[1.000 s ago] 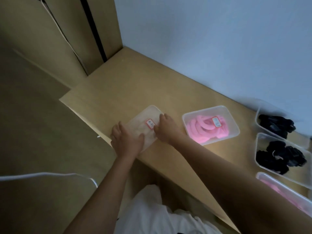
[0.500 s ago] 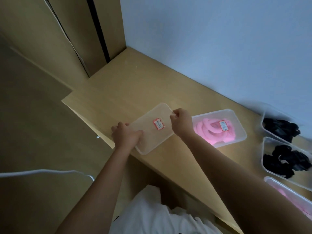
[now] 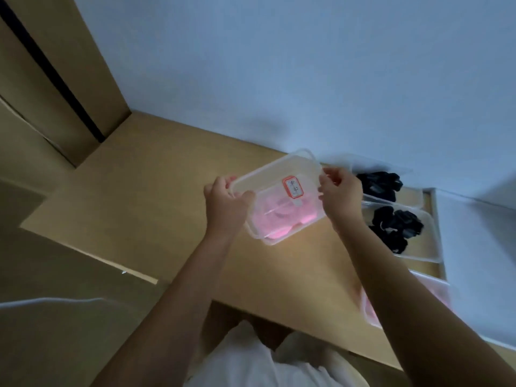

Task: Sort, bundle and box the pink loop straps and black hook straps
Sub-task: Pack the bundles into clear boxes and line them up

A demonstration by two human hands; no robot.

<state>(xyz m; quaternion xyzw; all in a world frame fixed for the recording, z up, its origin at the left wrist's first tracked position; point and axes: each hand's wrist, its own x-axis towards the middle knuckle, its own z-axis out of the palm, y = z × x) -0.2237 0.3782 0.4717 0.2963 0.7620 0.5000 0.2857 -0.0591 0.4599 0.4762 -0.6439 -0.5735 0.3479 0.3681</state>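
A clear plastic lid [image 3: 275,174] with a red-edged label hangs tilted above a clear box [image 3: 284,233] of pink loop straps [image 3: 273,219]. My left hand [image 3: 226,202] grips the lid's left end. My right hand [image 3: 339,194] pinches its right end. The lid covers most of the box, and the pink straps show through it. Black hook straps [image 3: 381,184] fill a clear box at the back right, and more black hook straps [image 3: 396,227] fill a second box [image 3: 431,247] in front of it.
Everything stands on a wooden table [image 3: 134,202] against a pale wall. Another clear box with pink contents [image 3: 371,311] lies at the right, partly behind my right forearm. A wooden cabinet [image 3: 50,79] rises at the far left. The table's near edge runs just before my body.
Both hands lifted the lid off the table's left part and carried it right, over the box of pink straps. The camera swung right too.
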